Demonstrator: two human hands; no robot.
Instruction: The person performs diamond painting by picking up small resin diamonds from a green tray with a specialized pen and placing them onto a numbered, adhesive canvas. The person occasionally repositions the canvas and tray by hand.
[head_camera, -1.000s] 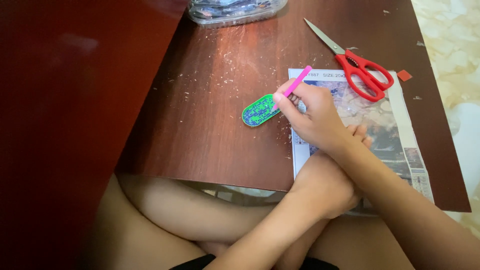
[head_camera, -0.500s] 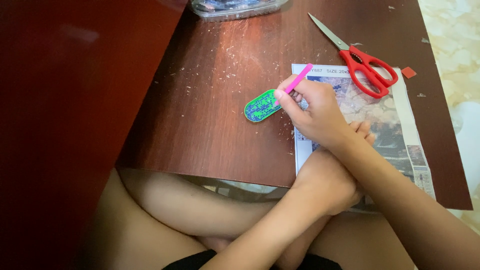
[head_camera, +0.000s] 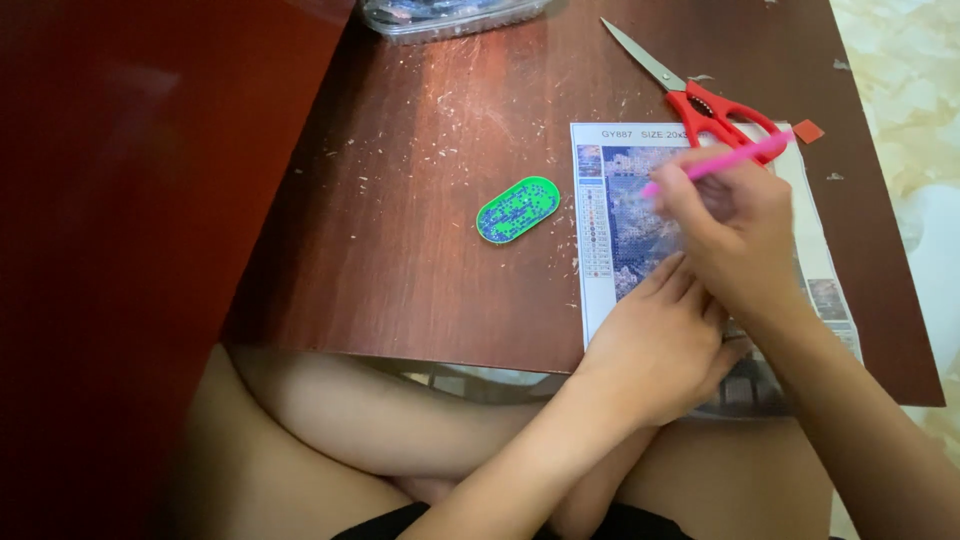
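Both hands work over the printed canvas sheet (head_camera: 612, 215) that lies on the right part of the dark wooden table (head_camera: 420, 260). Right hand (head_camera: 735, 235) is closed around a pink pen (head_camera: 720, 162), held slanting with its tip down over the upper part of the sheet. Left hand (head_camera: 655, 340) lies flat and open, fingers together, pressing the lower part of the sheet near the table's front edge, its fingertips touching the right hand's heel. A small green oval tray (head_camera: 517, 209) dotted with blue beads sits on the table just left of the sheet, apart from both hands. Red-handled scissors (head_camera: 700, 95) lie above the sheet, their handles touching its top edge. A clear plastic box (head_camera: 450, 14) stands at the table's far edge.
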